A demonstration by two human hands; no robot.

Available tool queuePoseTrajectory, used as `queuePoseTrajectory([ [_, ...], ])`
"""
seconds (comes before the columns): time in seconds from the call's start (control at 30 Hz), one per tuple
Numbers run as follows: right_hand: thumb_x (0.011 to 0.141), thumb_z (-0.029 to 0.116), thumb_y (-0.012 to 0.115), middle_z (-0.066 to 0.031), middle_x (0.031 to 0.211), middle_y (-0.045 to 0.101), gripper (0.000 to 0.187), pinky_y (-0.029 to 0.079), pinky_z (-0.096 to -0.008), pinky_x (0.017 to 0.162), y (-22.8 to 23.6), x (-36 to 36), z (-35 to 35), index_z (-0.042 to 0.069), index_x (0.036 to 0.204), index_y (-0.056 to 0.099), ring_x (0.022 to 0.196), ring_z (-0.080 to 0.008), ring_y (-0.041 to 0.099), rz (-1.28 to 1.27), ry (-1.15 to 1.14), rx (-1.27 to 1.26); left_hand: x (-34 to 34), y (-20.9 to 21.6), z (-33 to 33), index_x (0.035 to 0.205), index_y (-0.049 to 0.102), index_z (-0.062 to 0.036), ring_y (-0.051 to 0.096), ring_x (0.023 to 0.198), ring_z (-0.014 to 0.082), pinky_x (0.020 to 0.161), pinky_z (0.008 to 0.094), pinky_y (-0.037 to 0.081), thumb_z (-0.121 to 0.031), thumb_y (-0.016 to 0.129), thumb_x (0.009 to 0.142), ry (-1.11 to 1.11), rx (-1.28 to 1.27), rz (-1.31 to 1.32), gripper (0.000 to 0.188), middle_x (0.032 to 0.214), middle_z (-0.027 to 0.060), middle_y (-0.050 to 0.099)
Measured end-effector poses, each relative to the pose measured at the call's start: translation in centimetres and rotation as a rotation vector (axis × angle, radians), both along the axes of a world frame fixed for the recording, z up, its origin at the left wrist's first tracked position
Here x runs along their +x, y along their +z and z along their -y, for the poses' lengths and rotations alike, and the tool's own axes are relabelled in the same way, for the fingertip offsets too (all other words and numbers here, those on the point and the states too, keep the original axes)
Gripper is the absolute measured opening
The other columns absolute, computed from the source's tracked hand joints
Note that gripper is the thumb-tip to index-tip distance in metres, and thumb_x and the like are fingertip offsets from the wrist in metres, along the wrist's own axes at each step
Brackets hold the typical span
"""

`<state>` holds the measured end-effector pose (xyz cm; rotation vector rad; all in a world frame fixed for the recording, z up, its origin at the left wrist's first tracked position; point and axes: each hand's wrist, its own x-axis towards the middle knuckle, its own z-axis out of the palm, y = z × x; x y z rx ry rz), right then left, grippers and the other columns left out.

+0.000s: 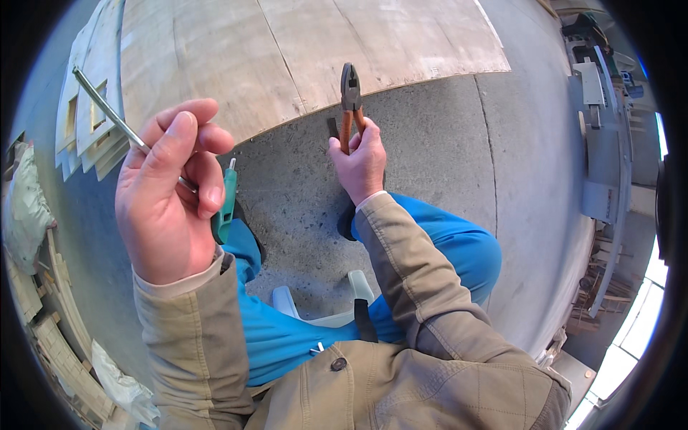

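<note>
Your left fingers [206,172] curl around a metal rod [107,106], long end jutting up-left beyond them; a slack curl could let it swivel. Teal tool [226,201] just right of them; can't tell if held, might snag. Your right fingers [370,136] grip the pliers [350,97], head ahead; uneven squeeze could twist them.

This looks like a workshop: there is big flat wood [208,57], a hard grey floor [423,143], long wood pieces [68,351] piled on the left, and pliers [350,93] in the person's right hand [362,161].
</note>
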<state>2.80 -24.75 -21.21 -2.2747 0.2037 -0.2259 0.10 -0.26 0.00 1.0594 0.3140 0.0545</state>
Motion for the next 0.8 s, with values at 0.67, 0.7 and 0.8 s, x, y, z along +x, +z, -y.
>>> queuePoseTrajectory([
  [0.67, 0.081, 0.011, 0.078, -0.0170, 0.107, 0.069, 0.061, 0.059, -0.0464, 0.079, -0.8, 1.1, -0.3, 0.007, 0.137, 0.055, 0.090, -0.0372, 0.072, 0.012, 0.242, -0.190, -0.1, -0.3, 0.0, 0.113, 0.074, 0.0008, 0.052, 0.053, 0.0076, 0.048, 0.0207, 0.035, -0.021, 0.067, 0.103, -0.011, 0.023, -0.001, 0.025, 0.089, 0.0082, 0.075],
  [0.7, 0.081, 0.011, 0.079, -0.0125, 0.098, 0.065, 0.061, 0.058, -0.0426, 0.075, -0.3, 1.2, -0.4, 0.007, 0.137, 0.057, 0.084, -0.0308, 0.068, 0.037, 0.199, -0.136, -0.1, -0.4, 0.0, 0.113, 0.074, 0.0008, 0.052, 0.053, 0.0076, 0.048, 0.0207, 0.035, -0.021, 0.067, 0.103, -0.008, 0.025, 0.003, 0.025, 0.089, 0.0082, 0.075],
  [0.8, 0.081, 0.011, 0.082, -0.0017, 0.079, 0.055, 0.060, 0.054, -0.0334, 0.065, 0.7, 1.3, -0.6, 0.007, 0.136, 0.059, 0.068, -0.0145, 0.058, 0.142, 0.113, -0.015, 0.0, -0.3, 0.0, 0.113, 0.074, 0.0009, 0.052, 0.053, 0.0076, 0.048, 0.0207, 0.036, -0.021, 0.067, 0.103, -0.017, 0.024, 0.010, 0.025, 0.089, 0.0085, 0.075],
])
